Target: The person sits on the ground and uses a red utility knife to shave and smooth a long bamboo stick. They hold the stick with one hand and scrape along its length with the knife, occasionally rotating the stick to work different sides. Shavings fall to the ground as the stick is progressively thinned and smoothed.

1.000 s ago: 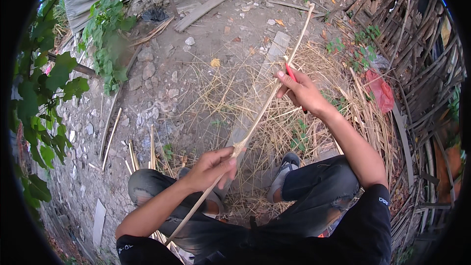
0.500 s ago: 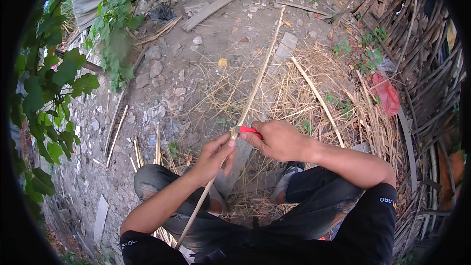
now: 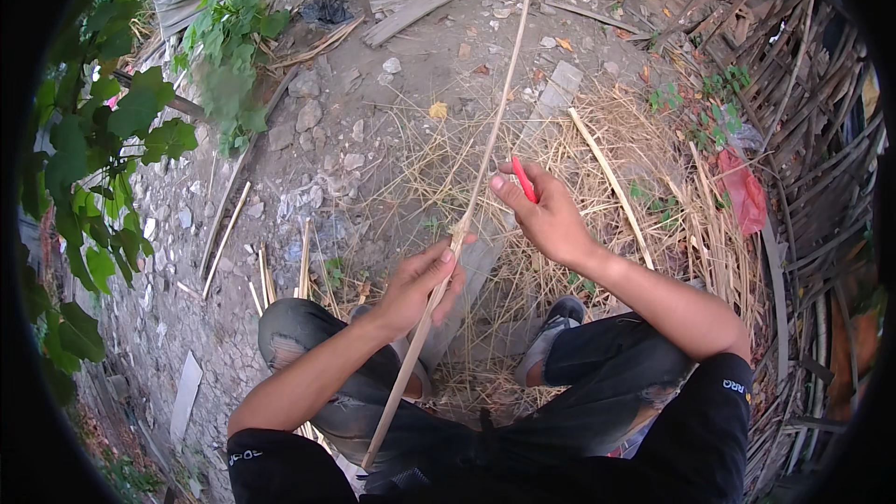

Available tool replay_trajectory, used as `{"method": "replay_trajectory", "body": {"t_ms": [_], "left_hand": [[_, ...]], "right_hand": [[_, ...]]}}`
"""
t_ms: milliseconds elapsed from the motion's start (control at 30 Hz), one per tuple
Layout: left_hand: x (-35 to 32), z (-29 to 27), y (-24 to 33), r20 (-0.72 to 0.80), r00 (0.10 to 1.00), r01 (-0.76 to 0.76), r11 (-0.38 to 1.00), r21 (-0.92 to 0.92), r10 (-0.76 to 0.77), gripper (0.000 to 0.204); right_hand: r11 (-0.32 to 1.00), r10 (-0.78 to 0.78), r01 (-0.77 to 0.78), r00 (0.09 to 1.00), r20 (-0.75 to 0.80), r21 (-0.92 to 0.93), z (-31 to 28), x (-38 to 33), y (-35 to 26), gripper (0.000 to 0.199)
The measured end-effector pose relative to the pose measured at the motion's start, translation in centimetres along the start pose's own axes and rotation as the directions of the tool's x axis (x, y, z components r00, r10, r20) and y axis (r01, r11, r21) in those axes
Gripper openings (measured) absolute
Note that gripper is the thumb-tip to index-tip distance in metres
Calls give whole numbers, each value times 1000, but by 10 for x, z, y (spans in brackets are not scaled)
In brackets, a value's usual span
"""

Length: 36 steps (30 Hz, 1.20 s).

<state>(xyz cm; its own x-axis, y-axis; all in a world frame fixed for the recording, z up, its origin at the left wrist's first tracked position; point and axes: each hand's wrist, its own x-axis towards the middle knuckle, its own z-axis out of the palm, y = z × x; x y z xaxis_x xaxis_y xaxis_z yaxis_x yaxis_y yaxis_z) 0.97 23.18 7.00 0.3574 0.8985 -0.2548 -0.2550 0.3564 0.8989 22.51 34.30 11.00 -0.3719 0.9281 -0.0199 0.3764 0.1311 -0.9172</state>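
A long thin bamboo stick (image 3: 493, 131) runs from my lap up toward the far ground. My left hand (image 3: 422, 282) is closed around it near its lower third. My right hand (image 3: 544, 213) grips a small red-handled tool (image 3: 524, 178) just right of the stick, a little above my left hand. The tool's blade is hidden by my fingers. I sit with my knees bent, one grey shoe (image 3: 553, 343) showing between my legs.
Dry straw-like shavings (image 3: 597, 187) cover the ground ahead. A loose split stick (image 3: 611, 185) lies to the right. Several cut sticks (image 3: 266, 266) lie at left beside stones and leafy plants (image 3: 103, 140). Stacked woven bamboo (image 3: 793, 131) and a red bag (image 3: 744, 189) fill the right.
My right hand pulled back along the stick from its far part to near my left hand, then rose slightly. The stick's far end swung up and leftward.
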Motion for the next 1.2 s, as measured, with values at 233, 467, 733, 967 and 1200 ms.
{"method": "replay_trajectory", "body": {"t_ms": [233,467,733,967,1200], "left_hand": [[1,2,0,211,977,18,1000,-24,-12,54],[3,11,4,65,998,-4,994,-107,11,58],[3,6,5,99,994,-26,993,-119,38,55],[-1,-1,14,34,993,-113,991,69,111,54],[-6,-4,6,34,998,-54,998,21,54,63]], "right_hand": [[959,45,-86,987,151,271,-16,8,-6,37],[979,38,-70,986,164,189,-13,3,-5,37],[984,-130,149,976,174,-101,-6,-7,-13,43],[900,-70,227,918,389,-372,0,-31,-28,47],[899,-60,257,875,481,-354,5,-35,-28,47]]}}
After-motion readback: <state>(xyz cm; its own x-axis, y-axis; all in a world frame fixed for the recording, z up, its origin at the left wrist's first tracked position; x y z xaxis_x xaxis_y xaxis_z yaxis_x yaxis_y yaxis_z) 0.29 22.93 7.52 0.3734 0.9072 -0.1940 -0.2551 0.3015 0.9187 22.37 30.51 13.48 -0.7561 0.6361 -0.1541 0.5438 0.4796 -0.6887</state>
